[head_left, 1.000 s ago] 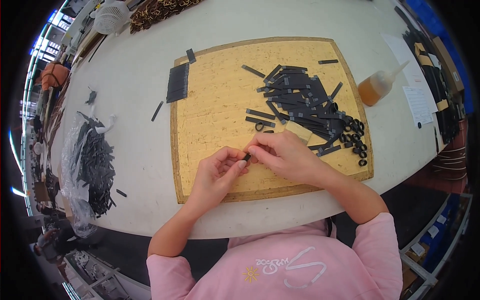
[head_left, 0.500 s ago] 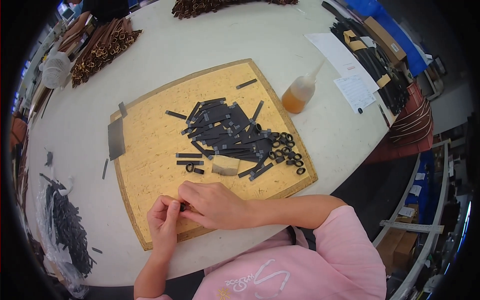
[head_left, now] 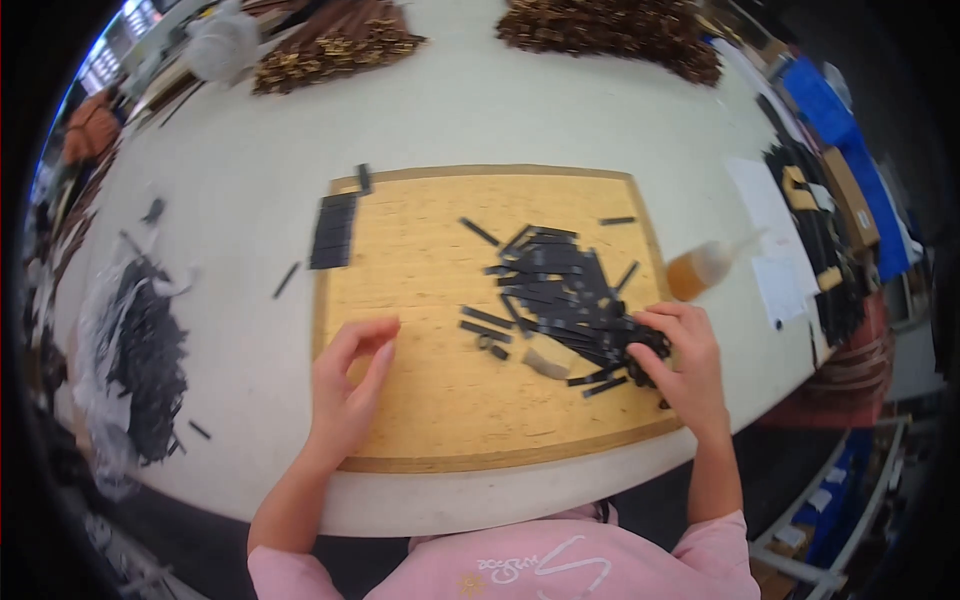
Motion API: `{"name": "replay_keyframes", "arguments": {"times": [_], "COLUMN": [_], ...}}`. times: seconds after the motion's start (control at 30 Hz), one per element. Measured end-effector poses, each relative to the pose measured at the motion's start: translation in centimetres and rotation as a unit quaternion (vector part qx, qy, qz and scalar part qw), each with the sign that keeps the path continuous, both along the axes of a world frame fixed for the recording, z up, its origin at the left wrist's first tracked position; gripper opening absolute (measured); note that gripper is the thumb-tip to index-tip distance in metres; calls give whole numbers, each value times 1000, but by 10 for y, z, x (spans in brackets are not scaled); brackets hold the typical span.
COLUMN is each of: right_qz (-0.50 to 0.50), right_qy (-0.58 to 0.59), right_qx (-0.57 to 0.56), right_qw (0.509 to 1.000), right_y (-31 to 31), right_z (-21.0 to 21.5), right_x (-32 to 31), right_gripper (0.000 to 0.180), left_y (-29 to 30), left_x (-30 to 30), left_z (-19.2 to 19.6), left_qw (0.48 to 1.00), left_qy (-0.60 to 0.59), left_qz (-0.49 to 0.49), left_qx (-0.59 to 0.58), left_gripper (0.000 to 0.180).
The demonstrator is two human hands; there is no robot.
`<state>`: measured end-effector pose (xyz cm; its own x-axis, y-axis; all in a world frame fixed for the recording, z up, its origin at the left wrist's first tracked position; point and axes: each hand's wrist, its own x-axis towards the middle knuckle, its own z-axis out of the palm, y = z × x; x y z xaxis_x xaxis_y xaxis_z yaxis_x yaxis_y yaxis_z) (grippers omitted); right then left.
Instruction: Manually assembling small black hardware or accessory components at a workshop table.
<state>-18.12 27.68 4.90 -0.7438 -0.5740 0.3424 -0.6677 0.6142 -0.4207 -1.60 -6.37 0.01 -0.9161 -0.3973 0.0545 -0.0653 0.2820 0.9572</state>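
My left hand hovers over the left part of the yellow board, thumb and forefinger curved and slightly apart, with nothing visible in them. At the board's right side, my right hand reaches over a cluster of small black rings, its thumb and fingers spread around them. Motion blur and the fingers hide part of the cluster. Left of it lies a loose heap of short black strips, many with grey ends. A tan block sits below the heap, near a couple of black rings.
A bottle of amber liquid stands beyond the board's right edge, near papers. At the left lies a plastic bag of black strips. Brown strap bundles line the far edge. A dark patch covers the board's left edge.
My hands have separated: the right moved right to the ring cluster, while the left stayed over the board's left part, fingers loosened. The small black piece between them is no longer there. The view has turned.
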Motion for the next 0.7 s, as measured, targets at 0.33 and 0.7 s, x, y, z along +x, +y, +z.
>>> {"name": "replay_keyframes", "arguments": {"times": [0.33, 0.7], "right_qz": [256, 328], "right_qy": [4, 13], "right_qx": [0, 7], "right_qw": [967, 944], "right_y": [-232, -295], "right_z": [-39, -81], "right_x": [-36, -37], "right_gripper": [51, 48], "left_y": [-144, -111], "left_x": [-108, -65], "left_z": [-47, -45], "left_qw": [894, 926], "left_qy": [44, -49], "left_qz": [151, 1], "left_qx": [-419, -375], "left_gripper": [44, 55]}}
